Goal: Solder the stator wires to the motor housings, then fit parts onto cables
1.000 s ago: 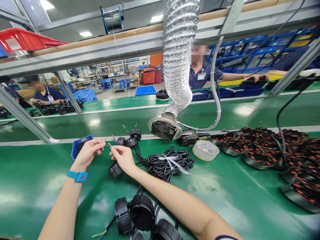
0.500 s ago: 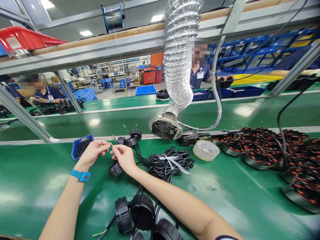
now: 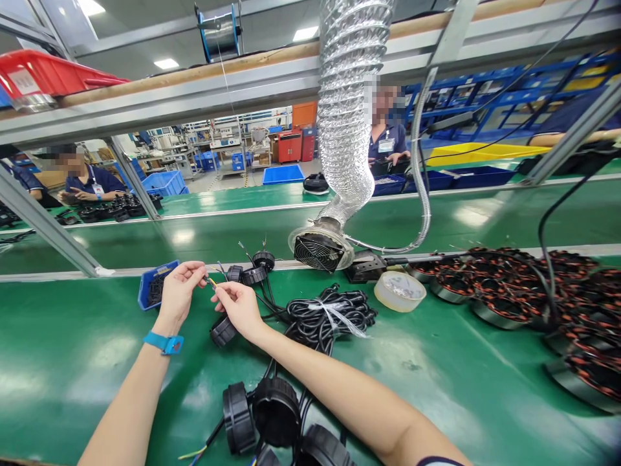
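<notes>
My right hand (image 3: 239, 309) pinches the thin coloured wires (image 3: 213, 283) of a cable between thumb and fingertips; yellow shows most clearly. Fingers closed, my left hand (image 3: 180, 292) meets the wire ends from the left with a small black piece, too small to name surely. Just behind that hand stands a blue bin (image 3: 144, 292) holding small black pieces. Under my right hand lies a round black cap (image 3: 224, 331); its join with the held wires is hidden. More black caps (image 3: 276, 411) on cables lie nearer me, one cable end showing bare coloured wires.
A tied bundle of black cable (image 3: 332, 312) lies right of my hands, beside a tape roll (image 3: 400, 291). A fan (image 3: 317, 251) hangs from a foil duct (image 3: 352, 97). Many copper-wound rings (image 3: 514, 291) cover the right side. Co-workers sit across the bench.
My left hand has shifted slightly right and turned more upright, its fingertips now at the wire ends with the small black piece. My right hand has barely moved.
</notes>
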Demonstrator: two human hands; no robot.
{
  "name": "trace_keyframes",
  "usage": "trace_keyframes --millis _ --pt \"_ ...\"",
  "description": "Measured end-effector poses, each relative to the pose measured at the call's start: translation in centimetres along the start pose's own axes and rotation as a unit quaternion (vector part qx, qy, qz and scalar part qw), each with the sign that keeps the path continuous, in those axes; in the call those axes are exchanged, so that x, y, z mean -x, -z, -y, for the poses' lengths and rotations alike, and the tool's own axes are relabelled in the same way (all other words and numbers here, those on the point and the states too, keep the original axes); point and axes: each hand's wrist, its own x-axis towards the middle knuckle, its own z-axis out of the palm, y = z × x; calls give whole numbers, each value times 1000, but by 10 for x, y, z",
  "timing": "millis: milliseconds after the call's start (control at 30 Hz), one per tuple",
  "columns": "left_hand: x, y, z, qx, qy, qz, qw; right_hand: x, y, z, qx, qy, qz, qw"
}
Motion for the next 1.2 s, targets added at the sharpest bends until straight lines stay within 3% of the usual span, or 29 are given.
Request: trace_keyframes --millis 600,1200 --pt "1 -1 1 -33 -18 15 999 0 0 -3 -3 0 4 1000" --pt "-1 2 7 34 17 51 998 -1 0 -1 -29 -9 2 1000"
